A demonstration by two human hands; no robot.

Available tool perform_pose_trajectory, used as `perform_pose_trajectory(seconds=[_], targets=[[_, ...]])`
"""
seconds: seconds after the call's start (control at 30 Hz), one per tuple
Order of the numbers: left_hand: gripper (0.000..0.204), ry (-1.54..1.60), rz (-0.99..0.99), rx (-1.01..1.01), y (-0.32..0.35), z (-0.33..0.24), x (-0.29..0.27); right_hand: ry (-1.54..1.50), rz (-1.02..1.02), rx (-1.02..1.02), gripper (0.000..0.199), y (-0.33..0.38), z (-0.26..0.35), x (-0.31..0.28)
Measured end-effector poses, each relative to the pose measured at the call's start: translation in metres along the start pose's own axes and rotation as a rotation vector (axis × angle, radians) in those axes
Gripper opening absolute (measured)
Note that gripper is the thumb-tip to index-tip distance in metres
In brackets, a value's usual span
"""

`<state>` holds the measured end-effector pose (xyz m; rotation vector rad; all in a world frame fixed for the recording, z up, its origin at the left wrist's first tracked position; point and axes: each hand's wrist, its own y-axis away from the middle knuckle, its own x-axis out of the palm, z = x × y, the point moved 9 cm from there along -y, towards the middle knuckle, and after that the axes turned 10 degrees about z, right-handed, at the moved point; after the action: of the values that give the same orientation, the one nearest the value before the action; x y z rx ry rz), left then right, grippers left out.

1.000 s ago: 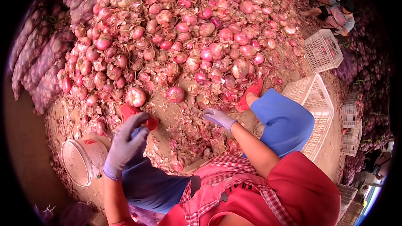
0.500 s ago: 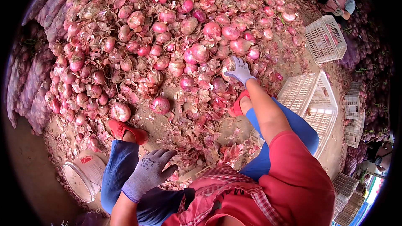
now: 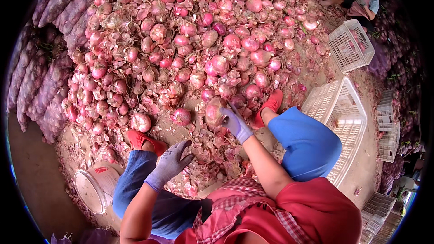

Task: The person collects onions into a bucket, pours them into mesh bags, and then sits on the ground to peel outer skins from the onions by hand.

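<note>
My right hand [image 3: 237,124], in a pale purple glove, is closed around a large onion [image 3: 215,111] with loose brownish skin, held between my feet. My left hand [image 3: 171,164], gloved the same way, hovers over my left shin with thumb and fingers apart and nothing in it. Ahead of me spreads a big heap of red onions [image 3: 181,40] mixed with papery peelings. A single onion [image 3: 181,116] lies on the ground between my two hands and the heap, and another onion [image 3: 141,122] sits by my left shoe.
A white plastic crate [image 3: 348,126] lies on its side at my right; another crate [image 3: 351,46] stands farther off, near a seated person [image 3: 361,1]. A white bucket [image 3: 92,190] is tipped at my left. Filled mesh sacks [image 3: 40,81] line the far left, and stacked crates [image 3: 386,131] the far right.
My right hand has come back from the heap toward me with the large onion. My left hand has risen slightly and moved right. The view has shifted a little.
</note>
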<state>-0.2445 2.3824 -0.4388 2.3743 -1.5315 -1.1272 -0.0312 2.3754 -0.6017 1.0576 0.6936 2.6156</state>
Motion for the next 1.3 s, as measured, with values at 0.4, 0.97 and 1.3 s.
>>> perform_pose_trajectory(seconds=[0.4,0.97,1.3], targets=[[0.072,1.082,-0.329,0.177,0.025,0.015,-0.029,0.134,0.466,0.105,0.067,0.092,0.005,0.161],[0.073,1.286,0.193,0.157,0.026,-0.036,0.022,1.081,0.321,-0.440,0.030,0.084,0.008,0.115],[0.067,1.252,0.313,0.225,0.034,-0.032,0.031,1.443,0.144,-0.178,0.046,0.059,0.034,0.056]])
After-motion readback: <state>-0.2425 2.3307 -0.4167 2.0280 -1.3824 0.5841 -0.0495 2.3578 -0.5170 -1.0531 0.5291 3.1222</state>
